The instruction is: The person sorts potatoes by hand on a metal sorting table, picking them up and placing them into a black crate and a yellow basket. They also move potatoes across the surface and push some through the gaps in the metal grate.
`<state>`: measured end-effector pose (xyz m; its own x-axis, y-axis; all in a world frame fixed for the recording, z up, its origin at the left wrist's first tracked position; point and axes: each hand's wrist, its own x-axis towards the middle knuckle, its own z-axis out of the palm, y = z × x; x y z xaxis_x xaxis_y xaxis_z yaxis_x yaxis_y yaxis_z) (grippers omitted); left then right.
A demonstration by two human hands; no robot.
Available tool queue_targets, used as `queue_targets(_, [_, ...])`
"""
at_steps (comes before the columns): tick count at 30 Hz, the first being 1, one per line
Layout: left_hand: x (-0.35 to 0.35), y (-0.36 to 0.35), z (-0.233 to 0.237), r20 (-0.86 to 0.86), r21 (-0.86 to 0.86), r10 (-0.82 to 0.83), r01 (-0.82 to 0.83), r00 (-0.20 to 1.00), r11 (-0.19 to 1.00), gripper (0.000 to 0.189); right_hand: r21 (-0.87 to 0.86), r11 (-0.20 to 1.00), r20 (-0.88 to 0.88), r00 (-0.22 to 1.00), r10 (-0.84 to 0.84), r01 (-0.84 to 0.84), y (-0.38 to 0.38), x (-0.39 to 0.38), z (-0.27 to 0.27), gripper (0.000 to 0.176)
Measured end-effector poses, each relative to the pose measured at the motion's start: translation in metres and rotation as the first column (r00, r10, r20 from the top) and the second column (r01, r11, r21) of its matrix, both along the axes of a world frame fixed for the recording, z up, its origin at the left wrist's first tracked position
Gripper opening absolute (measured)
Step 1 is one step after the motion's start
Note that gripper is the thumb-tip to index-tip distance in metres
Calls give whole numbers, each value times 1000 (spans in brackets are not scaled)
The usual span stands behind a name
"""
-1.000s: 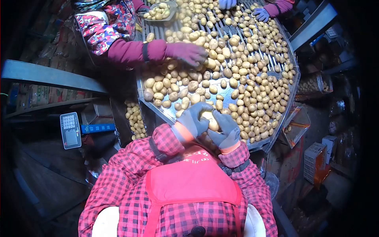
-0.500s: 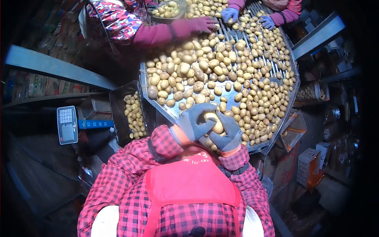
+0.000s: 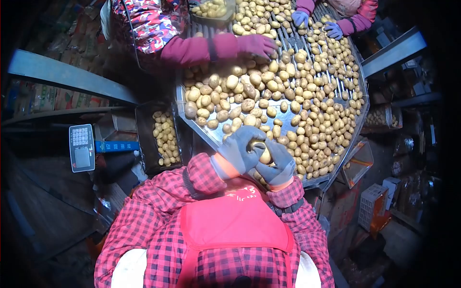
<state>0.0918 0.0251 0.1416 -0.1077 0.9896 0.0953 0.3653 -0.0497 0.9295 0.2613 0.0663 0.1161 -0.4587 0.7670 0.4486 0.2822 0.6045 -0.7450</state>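
Both of my gloved hands meet at the near edge of the sorting table, close to my chest. Between them is a pale potato, partly covered by the fingers. My left hand curls around its left side, thumb pointing across it. From the right, my right hand closes on the same potato. Loose potatoes lie thickly just beyond and to the right of my hands, and some bare metal shows ahead of them.
Across the table, a co-worker's gloved hand reaches over the potatoes; another person's blue gloves work farther back. A crate of potatoes and a scale display stand at left. Metal posts flank the table.
The potato in my hands shows less of its surface, with the fingers covering more of it. The co-worker's arm at upper left has shifted right. The whole view has moved slightly.
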Motion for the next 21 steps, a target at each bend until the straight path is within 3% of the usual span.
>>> queue_targets(1, [-1, 0, 1, 10, 0, -3, 3, 1000, 1000, 32, -4, 1000, -11, 1000, -14, 14, 1, -2, 0, 61])
queue_targets(4, [-10, -1, 1, 72, 40, -34, 31, 997, 999, 40, -307, 952, -32, 999, -26, 15, 0, -4, 15, 59])
queue_targets(10, [-17, 2, 6, 184, -84, -43, 60, 982, 995, 47, -49, 994, -8, 995, 95, -95, 11, -3, 24, 52])
queue_targets(13, [-18, 4, 5, 163, -110, -42, 60, 986, 992, 48, -134, 986, 6, 995, 98, -96, 16, -3, 27, 62])
queue_targets(21, [-16, 11, 1, 166, -76, -53, 66, 985, 995, 49, -117, 991, 45, 996, 71, -65, 21, 1, 17, 65])
